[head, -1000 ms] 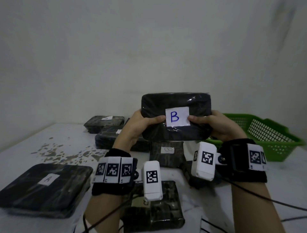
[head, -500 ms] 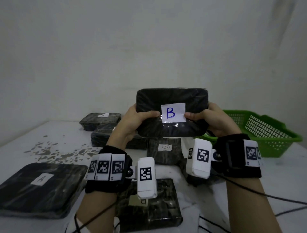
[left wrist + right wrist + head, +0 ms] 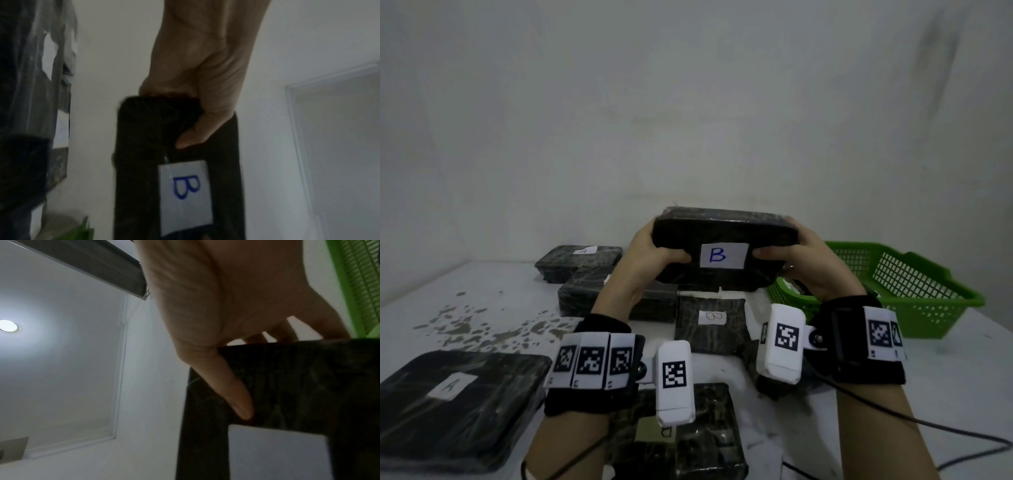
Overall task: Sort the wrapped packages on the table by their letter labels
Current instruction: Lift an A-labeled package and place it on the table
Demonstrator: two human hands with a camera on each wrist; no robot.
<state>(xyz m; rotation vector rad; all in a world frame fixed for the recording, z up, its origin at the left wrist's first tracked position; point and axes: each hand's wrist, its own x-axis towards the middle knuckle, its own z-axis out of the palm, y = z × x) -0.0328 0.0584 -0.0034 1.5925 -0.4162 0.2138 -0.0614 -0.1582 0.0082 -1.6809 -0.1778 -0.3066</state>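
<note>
Both hands hold one dark wrapped package (image 3: 722, 236) in the air above the worktop (image 3: 482, 294), its white label (image 3: 723, 255) marked B facing the camera. The left hand (image 3: 650, 257) grips the left end and the right hand (image 3: 804, 263) the right end, thumbs on the front face. A green basket (image 3: 914, 291) stands just right of it; what lies inside is too blurred to tell. An A package (image 3: 452, 404) lies at the near left edge, and another B package (image 3: 710, 320) lies below the held one.

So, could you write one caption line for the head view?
Both hands, left and right, hold a black wrapped package labelled B above the table.
</note>
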